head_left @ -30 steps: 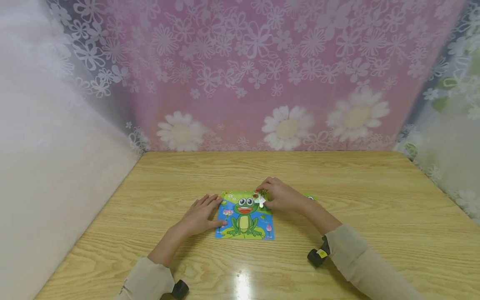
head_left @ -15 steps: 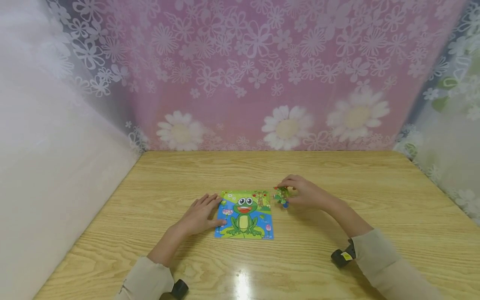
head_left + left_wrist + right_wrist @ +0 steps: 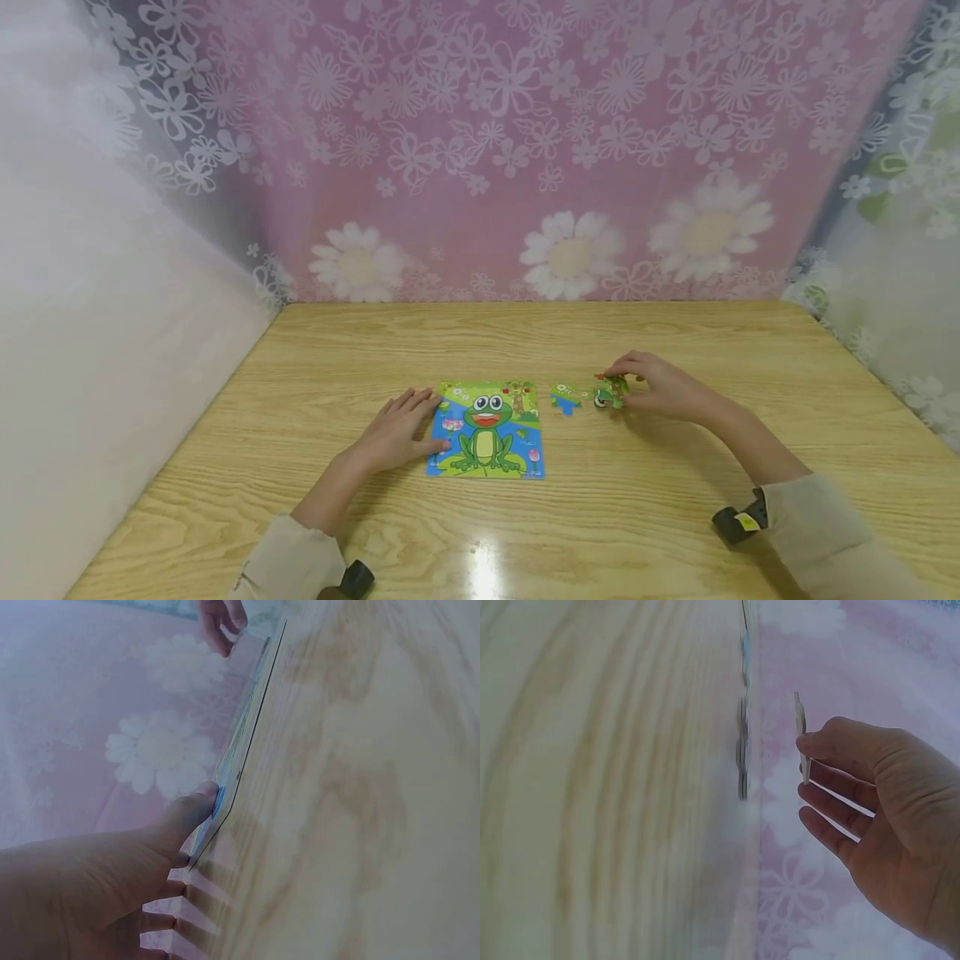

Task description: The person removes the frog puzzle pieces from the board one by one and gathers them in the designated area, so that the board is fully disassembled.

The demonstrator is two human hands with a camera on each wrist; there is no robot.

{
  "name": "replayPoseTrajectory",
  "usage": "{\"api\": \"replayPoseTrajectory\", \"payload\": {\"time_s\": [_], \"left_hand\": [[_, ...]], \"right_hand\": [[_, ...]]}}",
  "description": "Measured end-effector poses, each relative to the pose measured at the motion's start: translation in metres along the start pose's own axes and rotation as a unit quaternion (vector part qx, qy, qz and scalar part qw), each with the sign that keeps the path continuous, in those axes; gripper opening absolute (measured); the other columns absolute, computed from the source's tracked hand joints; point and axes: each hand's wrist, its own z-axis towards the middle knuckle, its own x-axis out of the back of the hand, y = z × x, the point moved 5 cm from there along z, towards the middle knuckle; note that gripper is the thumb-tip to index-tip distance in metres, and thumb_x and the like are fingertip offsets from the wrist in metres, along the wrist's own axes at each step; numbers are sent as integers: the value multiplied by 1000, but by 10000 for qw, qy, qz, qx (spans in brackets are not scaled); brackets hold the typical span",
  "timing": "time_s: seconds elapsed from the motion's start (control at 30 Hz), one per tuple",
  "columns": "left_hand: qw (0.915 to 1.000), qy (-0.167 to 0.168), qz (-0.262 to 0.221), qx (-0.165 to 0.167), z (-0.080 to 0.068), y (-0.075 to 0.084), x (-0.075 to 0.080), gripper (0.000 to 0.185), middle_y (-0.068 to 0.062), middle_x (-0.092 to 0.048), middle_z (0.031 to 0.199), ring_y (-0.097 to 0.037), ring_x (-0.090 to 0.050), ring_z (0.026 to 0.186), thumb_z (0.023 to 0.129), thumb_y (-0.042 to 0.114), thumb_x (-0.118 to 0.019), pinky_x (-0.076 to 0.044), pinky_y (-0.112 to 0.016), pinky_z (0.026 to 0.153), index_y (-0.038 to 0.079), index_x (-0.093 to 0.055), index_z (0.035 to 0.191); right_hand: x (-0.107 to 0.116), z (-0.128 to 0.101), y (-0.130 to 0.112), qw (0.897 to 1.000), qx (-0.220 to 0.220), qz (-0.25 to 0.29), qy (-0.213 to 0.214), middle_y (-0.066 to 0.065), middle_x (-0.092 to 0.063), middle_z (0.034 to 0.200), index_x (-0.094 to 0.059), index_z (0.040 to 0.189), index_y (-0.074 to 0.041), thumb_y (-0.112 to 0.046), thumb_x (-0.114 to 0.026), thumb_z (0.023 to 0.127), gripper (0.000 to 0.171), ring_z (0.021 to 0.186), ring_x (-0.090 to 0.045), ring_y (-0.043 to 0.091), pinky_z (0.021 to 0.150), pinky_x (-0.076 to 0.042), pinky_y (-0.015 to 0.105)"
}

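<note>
A square frog picture puzzle (image 3: 486, 446) lies flat on the wooden table. My left hand (image 3: 401, 429) rests at its left side, fingers fairly straight and the thumb on its edge. The left wrist view shows that thumb (image 3: 191, 814) on the board's corner. To the puzzle's right, my right hand (image 3: 663, 392) pinches a puzzle piece (image 3: 618, 387) with a tree and red apples. In the right wrist view this piece (image 3: 802, 742) stands on edge between thumb and fingers, apart from the table. Loose puzzle pieces (image 3: 566, 400) lie just left of the hand, one with white flowers and blue.
The wood-grain table (image 3: 480, 525) runs back to a pink flowered curtain (image 3: 480, 167). Pale sheeting (image 3: 135, 292) hangs at the left side, and similar sheeting (image 3: 885, 275) at the right.
My right hand has carried the tree piece rightward from over the puzzle's upper right corner, uncovering the loose flower piece on the table. The left hand has stayed in place.
</note>
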Motion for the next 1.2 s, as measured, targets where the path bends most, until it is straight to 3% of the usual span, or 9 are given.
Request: {"api": "replayPoseTrajectory", "payload": {"time_s": [0.67, 1.2], "left_hand": [[10000, 6, 34, -29, -1, 2, 1, 80, -14, -28, 146, -36, -17, 134, 83, 54, -59, -14, -55, 105, 7, -34, 142], [10000, -8, 16, -35, -1, 1, 1, 80, -14, -27, 146, -36, -17, 134, 83, 53, -59, -14, -55, 105, 6, -34, 142]], "right_hand": [[7, -26, 49, 9996, -255, -58, 98, 13, -56, 106, -63, 109, 0, 4, -64, 79, 30, 99, -53, 34, 79, -47, 48], [4, -31, 62, 9988, -275, 350, -225, 11, -57, 107, -61, 105, -1, 2, -66, 81, 25, 100, -54, 33, 79, -48, 42]]}}
